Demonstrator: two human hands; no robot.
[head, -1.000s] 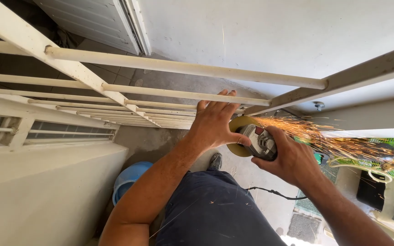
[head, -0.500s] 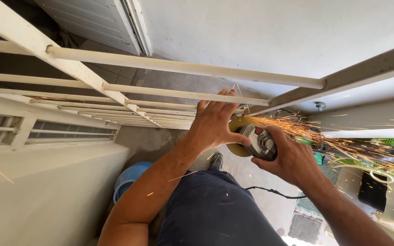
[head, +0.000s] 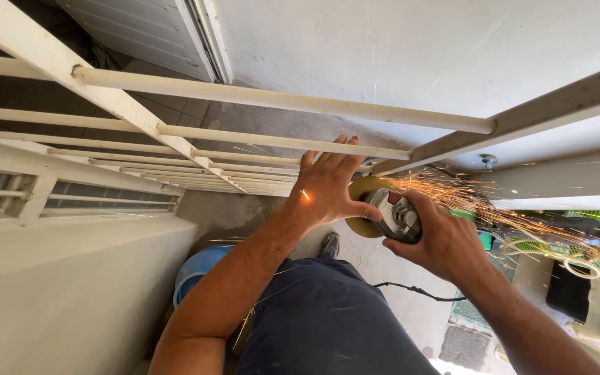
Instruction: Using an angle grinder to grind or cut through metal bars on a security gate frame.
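My right hand grips the body of a grey angle grinder. Its yellowish disc meets the end of a white metal rail where an angled bar joins it. Orange sparks stream off to the right. My left hand lies flat behind the disc, fingers spread up against the rail and thumb resting on the grinder's head. The contact point of the disc is partly hidden by this hand.
More white rails of the grille run across the top and left. Below are my dark trousers, a shoe, a blue bucket, the black power cable, and green equipment with gauges at the right. A pale wall stands at the left.
My left hand's fingers have straightened from a curl over the rail to a flat spread. The grinder stays at the same joint, still throwing sparks.
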